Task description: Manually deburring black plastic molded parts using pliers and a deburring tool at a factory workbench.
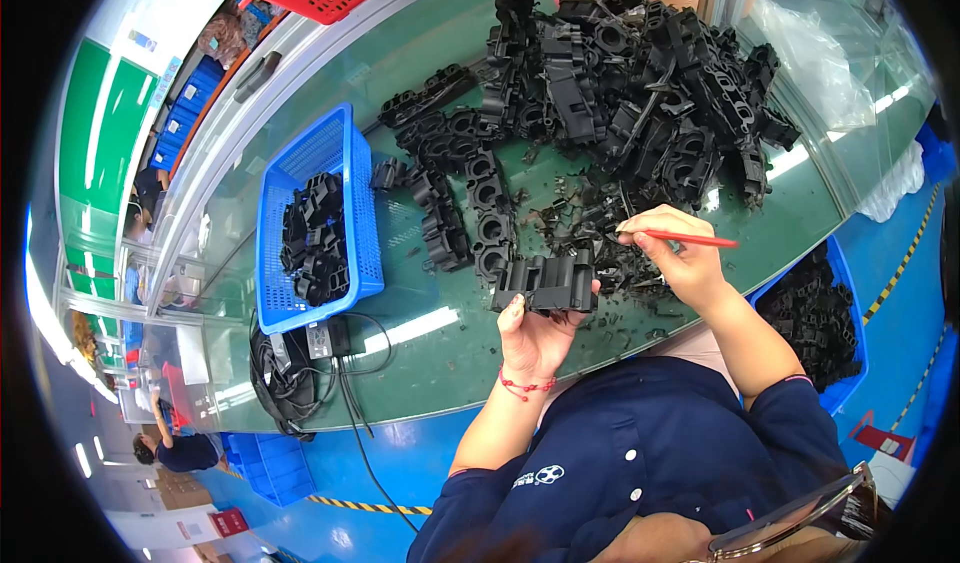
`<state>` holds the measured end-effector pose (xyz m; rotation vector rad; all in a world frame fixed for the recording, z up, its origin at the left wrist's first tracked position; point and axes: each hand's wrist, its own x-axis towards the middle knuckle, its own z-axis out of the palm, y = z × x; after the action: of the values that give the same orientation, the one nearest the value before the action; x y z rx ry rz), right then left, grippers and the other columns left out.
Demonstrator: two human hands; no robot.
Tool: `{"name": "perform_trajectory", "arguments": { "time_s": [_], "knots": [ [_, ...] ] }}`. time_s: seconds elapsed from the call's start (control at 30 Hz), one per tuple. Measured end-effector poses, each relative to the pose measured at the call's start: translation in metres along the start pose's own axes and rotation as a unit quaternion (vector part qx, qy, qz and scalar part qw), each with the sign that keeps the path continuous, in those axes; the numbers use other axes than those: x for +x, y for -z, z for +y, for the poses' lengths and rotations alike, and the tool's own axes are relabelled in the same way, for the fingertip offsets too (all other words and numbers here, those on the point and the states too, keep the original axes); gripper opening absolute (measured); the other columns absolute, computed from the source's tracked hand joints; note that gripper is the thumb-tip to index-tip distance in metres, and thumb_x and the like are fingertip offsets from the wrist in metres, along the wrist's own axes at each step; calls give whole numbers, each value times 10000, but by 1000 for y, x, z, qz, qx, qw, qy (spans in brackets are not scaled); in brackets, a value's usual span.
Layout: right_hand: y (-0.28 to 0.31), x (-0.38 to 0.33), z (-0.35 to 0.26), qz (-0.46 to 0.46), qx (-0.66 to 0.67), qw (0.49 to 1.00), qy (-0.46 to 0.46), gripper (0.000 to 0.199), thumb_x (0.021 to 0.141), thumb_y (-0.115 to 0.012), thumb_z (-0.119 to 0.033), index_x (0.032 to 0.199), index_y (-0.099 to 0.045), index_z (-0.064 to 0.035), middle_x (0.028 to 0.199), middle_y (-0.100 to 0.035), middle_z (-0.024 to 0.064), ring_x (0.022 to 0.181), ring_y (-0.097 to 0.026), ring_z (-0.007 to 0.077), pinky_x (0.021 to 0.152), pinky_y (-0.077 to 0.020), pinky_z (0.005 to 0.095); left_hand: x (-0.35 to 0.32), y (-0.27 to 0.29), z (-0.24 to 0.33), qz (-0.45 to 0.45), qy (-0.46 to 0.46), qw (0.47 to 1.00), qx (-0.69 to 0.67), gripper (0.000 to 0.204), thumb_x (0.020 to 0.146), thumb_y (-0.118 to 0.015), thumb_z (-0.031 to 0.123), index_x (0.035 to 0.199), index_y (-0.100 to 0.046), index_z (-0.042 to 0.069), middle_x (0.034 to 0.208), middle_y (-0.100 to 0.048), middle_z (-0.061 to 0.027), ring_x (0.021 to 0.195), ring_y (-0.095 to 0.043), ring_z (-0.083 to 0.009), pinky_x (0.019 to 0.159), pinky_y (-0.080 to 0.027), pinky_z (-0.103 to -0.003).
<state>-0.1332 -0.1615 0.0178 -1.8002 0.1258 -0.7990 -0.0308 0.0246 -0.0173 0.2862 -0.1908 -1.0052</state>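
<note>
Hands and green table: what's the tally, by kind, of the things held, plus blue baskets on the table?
Black part: 1, in the left hand
Red tool: 1, in the right hand
Blue basket: 1, on the green table
Total: 3

A factory workshop is indicated: a green bench [430, 375] is heaped with black parts [690, 93] — more are kept in blue bins [370, 228] — and the floor [420, 463] is marked with striped tape [345, 503].

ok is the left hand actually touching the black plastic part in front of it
Touching: in the head view, the left hand grips the black plastic part, thumb against its near left edge, fingers showing around its right end.
</note>
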Motion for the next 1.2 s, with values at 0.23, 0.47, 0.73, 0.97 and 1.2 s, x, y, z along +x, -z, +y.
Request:
{"name": "perform_trajectory", "arguments": {
  "time_s": [0.23, 0.47, 0.73, 0.97, 1.2],
  "knots": [
    [-2, -2, -2, 19, 122, 992, 2, 131, 860, -626, -96, 963, -680, -35, 831, -520, 9, 801, -511, 122, 765, -408, 244, 2, -10, -5, 12, 11, 989, 147, 502, 834, -615, 244, 1252, -423, 44, 1273, -490, -179, 1165, -508, -333, 942, -474, -438],
    [-1, 3, -10, -129, 90, 987, -16, 194, 832, -636, -90, 1006, -683, -18, 1023, -674, 124, 1066, -570, 265, 969, -377, 400, 4, -3, -13, 20, 9, 914, 405, 531, 732, -745, 189, 1167, -476, 47, 1065, -543, -45, 965, -522, -124, 833, -443, -279],
    [-7, 1, -5, -167, 192, 965, -57, 197, 859, -609, -132, 1010, -677, -24, 1140, -627, 141, 1197, -496, 313, 1035, -333, 456, 4, -15, -5, -9, 82, 834, 545, 590, 684, -774, 201, 1164, -485, 14, 1035, -580, -66, 934, -552, -117, 825, -453, -273],
    [-2, 3, -4, -201, 5, 977, 69, 139, 861, -601, -102, 967, -666, -40, 1000, -682, 50, 999, -640, 254, 993, -368, 487, 5, -15, -7, -25, 56, 823, 565, 659, 703, -751, 189, 1271, -465, 17, 1105, -579, -78, 1021, -534, -138, 900, -421, -286],
    [3, 2, 9, -79, -286, 935, 195, 139, 802, -598, -42, 933, -642, -51, 912, -673, 68, 847, -656, 212, 1002, -354, 489, 3, -9, -7, 5, 74, 863, 499, 321, 753, -697, 232, 951, -542, 34, 844, -550, -7, 787, -505, -92, 732, -427, -251]
  ]
}}
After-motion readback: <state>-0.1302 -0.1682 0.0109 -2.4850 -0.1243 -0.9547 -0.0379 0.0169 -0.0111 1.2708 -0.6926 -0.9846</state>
